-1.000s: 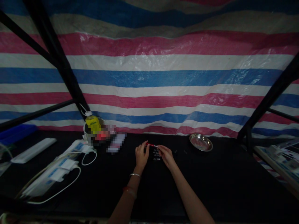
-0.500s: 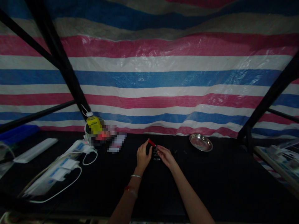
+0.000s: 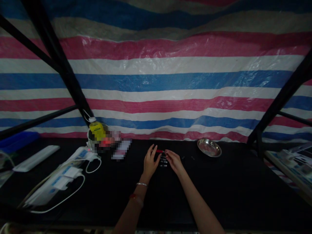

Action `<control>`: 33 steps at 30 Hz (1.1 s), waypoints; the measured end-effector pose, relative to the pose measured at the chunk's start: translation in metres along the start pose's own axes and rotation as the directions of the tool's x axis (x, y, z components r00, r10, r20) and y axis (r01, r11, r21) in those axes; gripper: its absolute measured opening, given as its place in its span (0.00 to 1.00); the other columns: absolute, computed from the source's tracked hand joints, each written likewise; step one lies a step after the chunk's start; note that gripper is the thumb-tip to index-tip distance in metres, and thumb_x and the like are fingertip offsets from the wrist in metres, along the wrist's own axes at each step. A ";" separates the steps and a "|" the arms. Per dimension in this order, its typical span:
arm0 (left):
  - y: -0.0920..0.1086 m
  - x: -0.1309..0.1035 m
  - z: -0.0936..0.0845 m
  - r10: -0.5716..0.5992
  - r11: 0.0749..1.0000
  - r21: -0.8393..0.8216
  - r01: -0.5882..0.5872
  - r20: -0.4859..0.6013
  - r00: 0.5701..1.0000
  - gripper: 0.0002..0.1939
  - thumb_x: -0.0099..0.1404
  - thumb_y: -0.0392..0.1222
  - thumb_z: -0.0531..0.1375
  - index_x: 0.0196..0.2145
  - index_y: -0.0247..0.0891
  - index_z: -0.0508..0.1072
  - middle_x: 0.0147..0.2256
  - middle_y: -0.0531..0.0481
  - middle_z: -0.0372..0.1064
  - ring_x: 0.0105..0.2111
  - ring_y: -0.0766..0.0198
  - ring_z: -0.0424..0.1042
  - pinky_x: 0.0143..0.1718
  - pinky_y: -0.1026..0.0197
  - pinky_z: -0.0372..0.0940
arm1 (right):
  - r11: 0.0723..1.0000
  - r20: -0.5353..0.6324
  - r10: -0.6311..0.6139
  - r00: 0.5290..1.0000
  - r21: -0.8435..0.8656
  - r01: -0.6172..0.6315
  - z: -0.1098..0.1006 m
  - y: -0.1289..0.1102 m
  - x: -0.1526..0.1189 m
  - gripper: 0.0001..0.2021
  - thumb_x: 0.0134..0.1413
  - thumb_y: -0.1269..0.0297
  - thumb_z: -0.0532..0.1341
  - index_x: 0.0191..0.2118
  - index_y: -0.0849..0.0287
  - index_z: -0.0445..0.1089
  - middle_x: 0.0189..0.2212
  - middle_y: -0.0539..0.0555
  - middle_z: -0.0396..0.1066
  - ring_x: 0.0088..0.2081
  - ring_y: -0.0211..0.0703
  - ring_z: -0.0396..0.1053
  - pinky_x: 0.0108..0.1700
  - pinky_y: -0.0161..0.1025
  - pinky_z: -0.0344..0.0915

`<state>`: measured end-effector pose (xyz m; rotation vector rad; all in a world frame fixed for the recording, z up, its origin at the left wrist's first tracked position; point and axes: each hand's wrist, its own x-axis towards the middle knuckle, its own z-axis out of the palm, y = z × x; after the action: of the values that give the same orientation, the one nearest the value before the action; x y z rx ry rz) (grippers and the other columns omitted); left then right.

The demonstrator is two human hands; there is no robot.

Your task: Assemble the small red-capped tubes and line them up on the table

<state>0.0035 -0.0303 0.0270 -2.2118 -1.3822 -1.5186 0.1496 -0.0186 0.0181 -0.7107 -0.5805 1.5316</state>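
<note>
While the right hand (image 3: 174,161) pinches the red stick (image 3: 160,151) between them, left hand (image 3: 149,163) spreads.

On my head view, I see the right hand (image 3: 174,162) pinching one end of a slim red rod (image 3: 160,151). The left hand (image 3: 150,163) has its fingers at the other end; I can't tell whether they grip. Small shiny pieces (image 3: 163,165) lie between the hands on the black table (image 3: 168,198), a round metal dish (image 3: 209,148) farther right.
</note>
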 end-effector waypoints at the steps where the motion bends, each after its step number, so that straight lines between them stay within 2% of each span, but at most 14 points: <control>1: 0.000 0.000 0.000 -0.004 1.000 -0.006 0.004 0.031 1.000 0.21 0.64 0.43 0.53 0.55 0.42 0.59 0.52 0.42 0.60 0.51 0.57 0.63 0.49 0.51 0.64 | 1.000 -0.003 -0.007 1.000 -0.025 0.007 0.001 0.000 -0.001 0.10 0.36 0.66 0.69 0.30 0.63 0.75 0.26 0.52 0.74 0.22 0.32 0.66 0.28 0.30 0.64; 4: -0.003 -0.002 0.002 -0.021 0.999 -0.039 0.025 0.086 0.996 0.13 0.65 0.42 0.51 0.46 0.40 0.67 0.43 0.45 0.67 0.46 0.60 0.67 0.48 0.54 0.65 | 0.997 -0.019 -0.021 1.000 -0.069 0.020 0.003 -0.001 -0.002 0.12 0.33 0.65 0.70 0.31 0.62 0.75 0.25 0.52 0.74 0.22 0.32 0.65 0.28 0.32 0.64; 6: -0.004 -0.002 0.003 -0.046 0.996 -0.067 0.052 0.100 0.994 0.12 0.66 0.43 0.50 0.44 0.40 0.69 0.40 0.46 0.68 0.43 0.61 0.68 0.46 0.55 0.66 | 0.996 -0.025 -0.031 0.999 -0.084 0.029 0.003 -0.001 -0.002 0.13 0.33 0.65 0.69 0.31 0.62 0.76 0.25 0.52 0.73 0.23 0.33 0.66 0.30 0.33 0.64; 9: -0.003 -0.002 0.004 -0.052 0.995 -0.082 0.063 0.137 0.989 0.13 0.67 0.43 0.48 0.45 0.39 0.68 0.39 0.46 0.68 0.42 0.61 0.68 0.45 0.55 0.66 | 0.996 -0.033 -0.045 0.998 -0.079 0.042 0.001 -0.002 -0.002 0.13 0.33 0.66 0.69 0.32 0.62 0.76 0.25 0.52 0.73 0.24 0.34 0.67 0.32 0.34 0.65; 15: 0.002 0.003 0.000 0.025 0.999 0.019 -0.031 0.279 0.960 0.15 0.67 0.44 0.47 0.46 0.39 0.68 0.36 0.46 0.70 0.37 0.60 0.68 0.40 0.55 0.65 | 0.996 -0.083 -0.087 0.993 -0.019 0.086 -0.002 -0.004 0.002 0.13 0.30 0.67 0.70 0.30 0.61 0.75 0.28 0.52 0.74 0.28 0.36 0.69 0.36 0.34 0.67; 18: 0.001 0.003 -0.001 0.000 1.000 0.029 -0.009 0.279 0.960 0.14 0.67 0.43 0.47 0.45 0.39 0.69 0.36 0.47 0.70 0.37 0.60 0.67 0.39 0.56 0.64 | 0.989 -0.124 -0.147 0.981 -0.017 0.146 -0.005 -0.004 0.005 0.14 0.29 0.65 0.70 0.30 0.61 0.75 0.28 0.53 0.74 0.30 0.38 0.70 0.38 0.36 0.68; 20: -0.001 0.003 -0.002 -0.052 0.999 0.018 0.049 0.224 0.973 0.14 0.67 0.42 0.47 0.44 0.40 0.69 0.37 0.47 0.70 0.38 0.61 0.67 0.40 0.56 0.63 | 0.974 -0.180 -0.225 0.957 -0.074 0.215 -0.008 -0.004 0.007 0.15 0.31 0.63 0.70 0.31 0.61 0.74 0.26 0.53 0.73 0.29 0.39 0.71 0.37 0.38 0.68; 24: -0.011 0.003 0.000 -0.204 0.979 -0.002 0.204 0.069 0.977 0.12 0.67 0.42 0.48 0.41 0.39 0.69 0.37 0.47 0.70 0.38 0.60 0.67 0.41 0.55 0.62 | 0.883 -0.289 -0.444 0.848 -0.298 0.362 -0.015 -0.005 0.009 0.17 0.39 0.56 0.65 0.36 0.61 0.72 0.26 0.51 0.71 0.25 0.37 0.69 0.33 0.39 0.67; 27: -0.019 0.004 0.005 -0.267 0.963 -0.017 0.268 0.045 0.963 0.11 0.66 0.42 0.50 0.39 0.39 0.70 0.37 0.47 0.70 0.38 0.59 0.68 0.40 0.55 0.63 | 0.793 -0.278 -0.550 0.787 -0.470 0.388 -0.020 -0.009 0.007 0.19 0.46 0.54 0.59 0.42 0.61 0.69 0.31 0.53 0.71 0.26 0.37 0.68 0.34 0.38 0.66; 29: -0.023 0.005 0.008 -0.279 0.959 -0.021 0.282 0.087 0.956 0.10 0.65 0.41 0.51 0.39 0.39 0.70 0.36 0.48 0.71 0.38 0.59 0.68 0.40 0.55 0.63 | 0.714 -0.231 -0.589 0.775 -0.597 0.365 -0.023 -0.013 0.004 0.18 0.49 0.56 0.56 0.44 0.60 0.69 0.36 0.55 0.70 0.29 0.38 0.68 0.39 0.39 0.65; 33: -0.026 0.005 0.012 -0.258 0.964 -0.015 0.264 0.180 0.949 0.08 0.63 0.39 0.53 0.39 0.41 0.70 0.37 0.49 0.72 0.39 0.60 0.69 0.40 0.56 0.64 | 0.533 -0.085 -0.598 0.797 -0.784 0.317 -0.027 -0.016 -0.002 0.14 0.51 0.65 0.54 0.43 0.58 0.70 0.42 0.57 0.70 0.41 0.44 0.67 0.50 0.42 0.59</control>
<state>-0.0067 -0.0056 0.0159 -2.3109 -1.7763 -1.4645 0.1806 -0.0207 0.0118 -1.2977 -1.0494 0.5706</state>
